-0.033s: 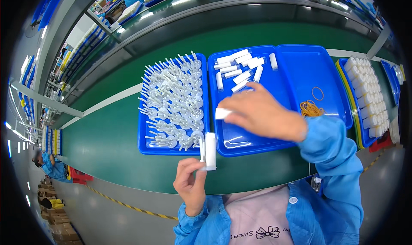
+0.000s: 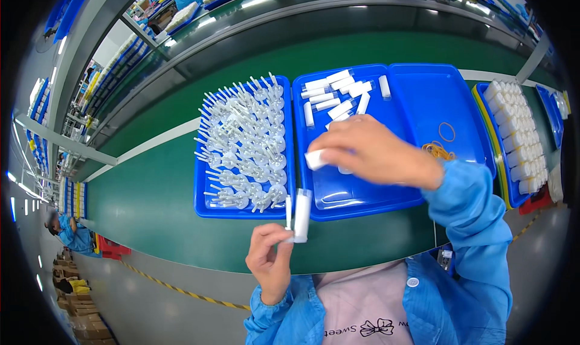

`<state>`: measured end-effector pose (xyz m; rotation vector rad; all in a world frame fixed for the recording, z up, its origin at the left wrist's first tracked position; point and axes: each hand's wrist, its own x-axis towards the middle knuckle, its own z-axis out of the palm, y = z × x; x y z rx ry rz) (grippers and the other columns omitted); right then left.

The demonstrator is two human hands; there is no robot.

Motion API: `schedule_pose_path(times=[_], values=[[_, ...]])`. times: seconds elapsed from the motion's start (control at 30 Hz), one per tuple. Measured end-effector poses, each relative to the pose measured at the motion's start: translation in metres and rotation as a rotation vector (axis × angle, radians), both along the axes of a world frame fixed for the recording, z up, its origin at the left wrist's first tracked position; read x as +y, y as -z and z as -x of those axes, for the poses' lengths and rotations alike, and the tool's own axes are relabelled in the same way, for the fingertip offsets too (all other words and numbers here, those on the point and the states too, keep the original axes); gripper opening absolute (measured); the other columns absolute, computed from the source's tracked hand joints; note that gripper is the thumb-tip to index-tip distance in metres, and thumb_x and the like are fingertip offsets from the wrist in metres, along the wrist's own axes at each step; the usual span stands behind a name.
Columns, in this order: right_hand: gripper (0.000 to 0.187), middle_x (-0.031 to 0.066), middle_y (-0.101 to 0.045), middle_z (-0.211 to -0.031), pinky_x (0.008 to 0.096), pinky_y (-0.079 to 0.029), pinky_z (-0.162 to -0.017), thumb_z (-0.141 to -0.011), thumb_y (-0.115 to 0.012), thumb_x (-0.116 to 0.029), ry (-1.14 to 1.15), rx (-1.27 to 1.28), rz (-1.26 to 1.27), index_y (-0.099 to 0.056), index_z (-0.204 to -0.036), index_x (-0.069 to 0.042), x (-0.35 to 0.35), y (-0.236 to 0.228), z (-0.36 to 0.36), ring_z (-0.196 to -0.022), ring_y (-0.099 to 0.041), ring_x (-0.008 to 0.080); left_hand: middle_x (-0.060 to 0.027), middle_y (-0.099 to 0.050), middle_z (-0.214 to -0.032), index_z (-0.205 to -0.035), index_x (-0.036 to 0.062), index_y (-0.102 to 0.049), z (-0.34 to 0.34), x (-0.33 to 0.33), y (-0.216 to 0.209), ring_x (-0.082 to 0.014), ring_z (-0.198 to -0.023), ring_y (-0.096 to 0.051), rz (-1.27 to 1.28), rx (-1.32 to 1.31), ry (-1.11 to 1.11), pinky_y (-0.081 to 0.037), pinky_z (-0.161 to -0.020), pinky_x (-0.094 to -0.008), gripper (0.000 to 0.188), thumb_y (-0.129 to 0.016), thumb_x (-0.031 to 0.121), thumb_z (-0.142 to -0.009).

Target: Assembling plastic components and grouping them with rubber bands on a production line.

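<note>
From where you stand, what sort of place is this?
Most likely a factory assembly floor: a long green workbench holds a blue tray of many matching white stemmed parts, yellow-and-black tape marks the floor, and a co-worker in blue is at left.

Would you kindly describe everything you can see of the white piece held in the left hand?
The white piece has a thick, smooth cylinder, probably plastic, with a clear, see-through edge at its upper end. A slender white rod stands close on its left; whether they are joined is hard to tell. The cylinder is nearly upright, its top leaning slightly right. The left hand pinches at the lower end, in front of the blue trays and over the green table.
</note>
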<state>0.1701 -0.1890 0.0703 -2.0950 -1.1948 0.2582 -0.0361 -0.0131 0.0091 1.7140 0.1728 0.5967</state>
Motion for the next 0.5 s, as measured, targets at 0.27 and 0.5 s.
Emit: schedule_pose_path(times=[0.27,0.5], values=[[0.022,0.0006,-0.063,-0.091,0.029,-0.041,-0.085,-0.09,-0.065,-0.026,-0.15,0.723,-0.151,-0.068,-0.094,-0.005,-0.027,-0.002,-0.025,-0.09,-0.055,0.0107,-0.0086,-0.062,-0.092,-0.092,0.005,-0.074,-0.013,-0.017,-0.017,-0.0197,-0.084,-0.058,-0.192,-0.069,0.206,-0.046,-0.07,-0.0272,0.027,-0.069,-0.012,-0.071],[0.024,-0.0006,-0.063,-0.082,0.0249,-0.041,-0.073,-0.085,-0.073,-0.029,-0.21,0.815,-0.113,-0.072,-0.09,-0.005,-0.024,0.005,-0.019,-0.079,-0.053,0.0075,-0.0087,-0.061,-0.092,-0.091,0.0046,-0.074,-0.024,-0.019,-0.023,-0.0184,-0.083,-0.057,-0.249,-0.038,0.308,-0.045,-0.069,-0.0267,0.024,-0.067,-0.011,-0.075]])
